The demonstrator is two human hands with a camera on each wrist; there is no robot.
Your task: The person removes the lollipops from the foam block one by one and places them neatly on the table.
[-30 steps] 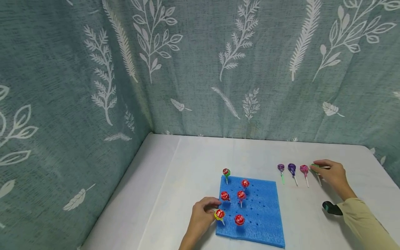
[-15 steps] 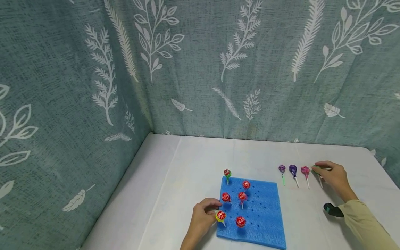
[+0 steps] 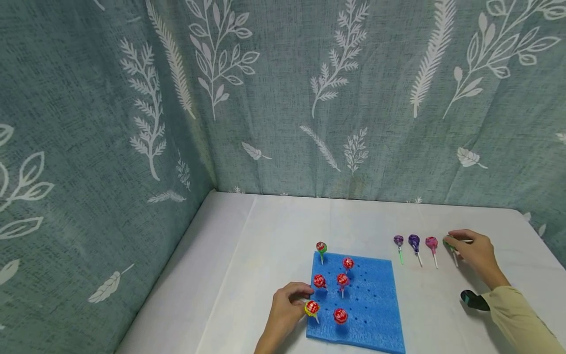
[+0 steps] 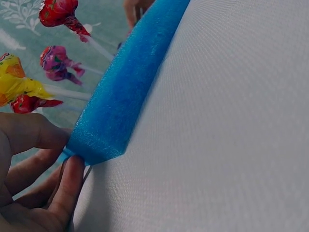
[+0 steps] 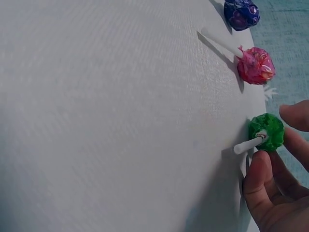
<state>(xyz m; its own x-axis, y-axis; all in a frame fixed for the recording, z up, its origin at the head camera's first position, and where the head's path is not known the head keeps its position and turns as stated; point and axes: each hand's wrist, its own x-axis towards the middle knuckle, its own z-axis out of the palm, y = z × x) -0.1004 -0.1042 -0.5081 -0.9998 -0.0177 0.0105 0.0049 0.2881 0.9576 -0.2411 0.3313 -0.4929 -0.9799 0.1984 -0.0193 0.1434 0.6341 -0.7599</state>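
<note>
My left hand (image 3: 286, 307) pinches the near-left edge of a blue foam board (image 3: 380, 305); in the left wrist view, thumb and fingers (image 4: 72, 176) meet at its corner. Several wrapped lollipops stand upright in the board, including a yellow-and-red one (image 3: 312, 308) beside that hand and a red one (image 3: 340, 316). Over on the right, my right hand (image 3: 477, 253) has its thumb and fingers around a green lollipop (image 5: 267, 131), its white stick pointing toward the wrist camera. The index fingertip is lifted off the candy.
To the left of the green lollipop, a pink lollipop (image 3: 431, 243), a dark purple one (image 3: 414, 241) and a purple one with a green stick (image 3: 399, 240) lie in a row on the white table (image 3: 265, 231). Rows of small holes mark the board. A leaf-patterned curtain (image 3: 283, 98) hangs behind.
My right hand has shifted slightly to the right at the green lollipop, showing more of its head. My left hand and the board stay in place; the head view moves a little.
</note>
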